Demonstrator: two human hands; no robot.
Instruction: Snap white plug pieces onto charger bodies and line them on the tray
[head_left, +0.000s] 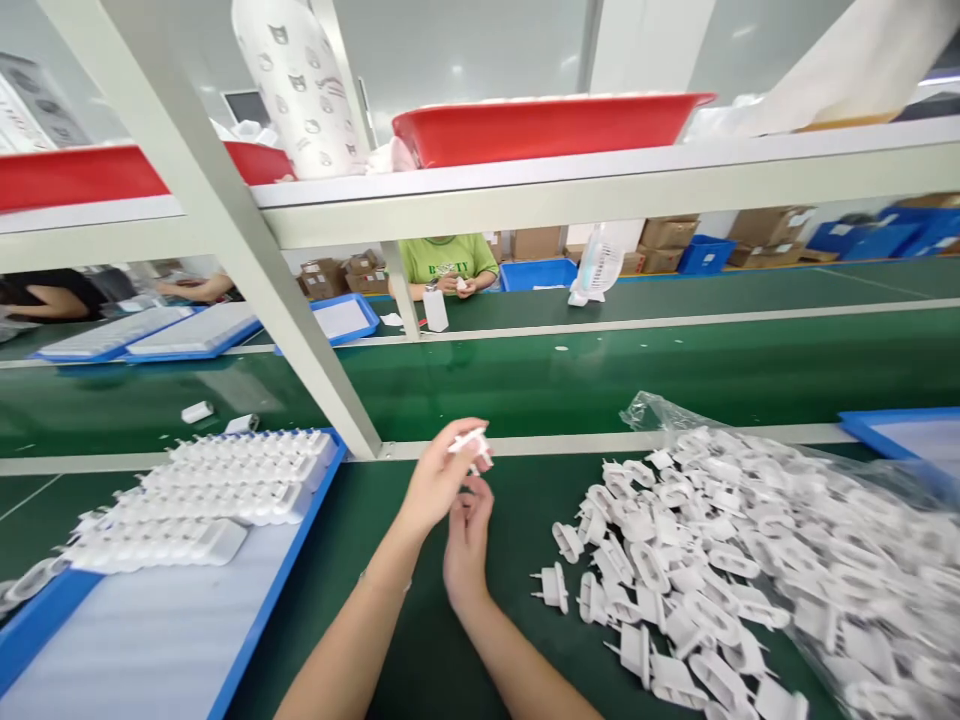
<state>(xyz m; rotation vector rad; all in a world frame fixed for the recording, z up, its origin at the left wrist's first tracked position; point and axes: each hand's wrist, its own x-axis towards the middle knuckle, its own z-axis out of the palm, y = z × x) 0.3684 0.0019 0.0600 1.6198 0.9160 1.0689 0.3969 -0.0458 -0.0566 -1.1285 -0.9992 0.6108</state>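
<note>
Evidently one small white piece (472,440) is being handled on its own: the left hand (437,478) pinches it, thumb and fingers closed about it, lifted above the green bench (540,500). Just below, the right hand (466,555) has its fingers loosely curled and partly open near the piece; whether they touch it or hold anything of their own I cannot tell. To the right lies a pile (682,560) of similar white parts, partly on a clear bag (652,410); to the left, a blue-rimmed tray (282,577) bears rows of white units (240,490) with its near part bare. I judge the step to be turning or checking the piece between the hands, and any next move calls for a light, steady pinch and right fingers kept clear of its prongs
</note>
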